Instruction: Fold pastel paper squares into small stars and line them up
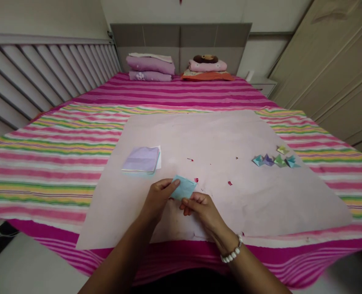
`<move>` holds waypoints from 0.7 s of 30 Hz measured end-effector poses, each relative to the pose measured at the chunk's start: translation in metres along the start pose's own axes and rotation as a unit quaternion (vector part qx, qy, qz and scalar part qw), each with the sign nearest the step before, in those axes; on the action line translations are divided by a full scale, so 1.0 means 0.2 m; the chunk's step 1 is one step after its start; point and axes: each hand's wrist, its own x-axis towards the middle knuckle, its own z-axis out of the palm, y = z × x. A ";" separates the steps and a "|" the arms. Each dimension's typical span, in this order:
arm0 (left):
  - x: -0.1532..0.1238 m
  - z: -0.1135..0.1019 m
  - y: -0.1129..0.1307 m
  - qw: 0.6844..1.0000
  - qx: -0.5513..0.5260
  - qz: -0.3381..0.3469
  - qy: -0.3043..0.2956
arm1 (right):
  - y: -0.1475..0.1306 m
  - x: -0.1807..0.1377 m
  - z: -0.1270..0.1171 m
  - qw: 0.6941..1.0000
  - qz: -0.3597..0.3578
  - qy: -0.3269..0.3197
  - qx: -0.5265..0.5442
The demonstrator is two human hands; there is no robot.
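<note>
A folded light-blue paper point(184, 187) is held up between my two hands, over the front part of a large pale sheet point(211, 134). My left hand point(160, 195) pinches its upper left edge, thumb on top. At the lower right corner, my right hand point(201, 208) grips it between thumb and fingers; a white bead bracelet circles that wrist. To the left lies a stack of square coloured paper point(141, 159), a purple sheet uppermost. Several small folded paper pieces point(268, 160) in blue, purple and green sit at the right of the sheet.
The pale sheet lies on a bed with a striped cover point(52, 163). Small red scraps point(229, 183) dot the sheet near my hands. Folded purple bedding point(150, 65) and a pink-and-orange pile point(208, 70) rest by the headboard point(181, 38). A slatted rail point(55, 73) runs along the left.
</note>
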 end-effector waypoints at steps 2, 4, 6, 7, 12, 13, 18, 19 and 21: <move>0.00 0.00 0.01 1.000 -0.012 0.000 0.006 | 0.00 -0.01 0.00 1.000 -0.002 0.003 0.007; 0.00 0.00 0.01 0.999 -0.036 0.005 0.003 | 0.00 -0.01 0.00 1.000 -0.010 0.016 0.010; -0.01 0.01 -0.01 0.998 -0.055 0.016 -0.003 | -0.01 -0.01 -0.01 0.999 -0.019 0.032 0.009; -0.02 0.01 -0.01 0.998 -0.059 0.023 -0.001 | -0.01 -0.01 -0.01 0.999 -0.022 0.038 0.007; -0.04 0.02 -0.04 0.996 -0.059 0.068 0.016 | -0.02 -0.01 -0.01 0.998 -0.035 0.042 -0.012; -0.04 0.02 -0.04 0.995 -0.058 0.078 0.014 | -0.02 -0.01 -0.01 0.998 -0.039 0.037 -0.022; -0.05 0.02 -0.05 0.993 -0.010 0.116 0.006 | -0.05 -0.01 -0.07 0.974 -0.169 0.119 -0.095; -0.05 0.01 -0.05 0.993 0.004 0.119 0.008 | -0.06 -0.02 -0.08 0.960 -0.210 0.143 -0.121; -0.06 0.02 -0.04 0.993 0.025 0.119 0.013 | -0.10 -0.03 -0.10 0.933 -0.276 0.151 -0.177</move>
